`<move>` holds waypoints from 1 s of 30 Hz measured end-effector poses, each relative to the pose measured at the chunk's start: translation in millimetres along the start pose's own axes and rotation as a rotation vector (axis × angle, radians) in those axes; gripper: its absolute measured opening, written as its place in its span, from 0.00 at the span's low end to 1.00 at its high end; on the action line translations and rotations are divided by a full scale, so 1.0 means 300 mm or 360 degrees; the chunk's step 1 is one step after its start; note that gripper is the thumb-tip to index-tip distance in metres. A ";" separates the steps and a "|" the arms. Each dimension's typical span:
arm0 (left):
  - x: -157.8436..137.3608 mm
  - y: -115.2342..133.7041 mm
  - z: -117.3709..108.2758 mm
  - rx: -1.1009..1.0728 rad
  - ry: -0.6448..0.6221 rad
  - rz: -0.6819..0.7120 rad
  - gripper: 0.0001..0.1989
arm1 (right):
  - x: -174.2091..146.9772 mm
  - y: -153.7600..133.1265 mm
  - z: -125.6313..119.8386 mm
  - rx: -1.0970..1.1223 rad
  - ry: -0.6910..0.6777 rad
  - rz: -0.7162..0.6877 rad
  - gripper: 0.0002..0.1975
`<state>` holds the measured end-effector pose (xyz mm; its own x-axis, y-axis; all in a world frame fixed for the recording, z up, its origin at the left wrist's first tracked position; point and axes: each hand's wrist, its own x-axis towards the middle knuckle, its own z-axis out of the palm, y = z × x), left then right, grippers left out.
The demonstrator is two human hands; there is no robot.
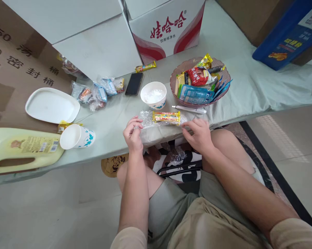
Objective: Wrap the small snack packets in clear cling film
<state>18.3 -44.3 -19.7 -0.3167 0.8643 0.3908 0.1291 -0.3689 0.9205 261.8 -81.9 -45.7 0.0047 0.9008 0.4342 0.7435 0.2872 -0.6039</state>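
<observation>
A sheet of transparent plastic wrap [146,120] lies near the table's front edge. On it rests a yellow-and-orange packaged snack stick [166,117], perhaps more than one side by side. My left hand [134,134] has its fingers pinched on the wrap's left edge. At the right end of the wrap, my right hand [199,134] closes thumb and fingers on the edge. Just behind the snack lies a white pen-like tool [190,109]. Beyond it stands a pink glass bowl [174,77] of packaged snacks. A paper bowl [153,103] holds crumpled transparent film.
A phone [134,84], another yellow snack stick [145,66] and wrapped snack bundles [97,93] lie farther back. To the left are a white tray [52,105], a tipped paper cup [80,136] and a yellow jug [23,150]. Boxes [168,31] line the back.
</observation>
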 end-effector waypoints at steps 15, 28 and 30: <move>0.005 0.054 -0.031 0.0770 -0.0711 -0.0079 0.08 | -0.012 -0.007 -0.003 -0.0181 -0.0183 -0.0194 0.11; 0.002 0.012 0.016 0.1217 -0.1041 -0.0030 0.15 | -0.029 -0.041 -0.002 -0.0177 -0.0161 -0.0518 0.19; 0.003 0.020 0.025 0.1173 -0.1037 -0.0107 0.13 | -0.034 -0.051 0.000 -0.0142 -0.0281 -0.0602 0.20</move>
<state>25.8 -43.2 -13.8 0.2062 0.9766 0.0606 0.7532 -0.1980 0.6272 250.5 -95.5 -40.8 -0.3882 0.7814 0.4885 0.7258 0.5859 -0.3604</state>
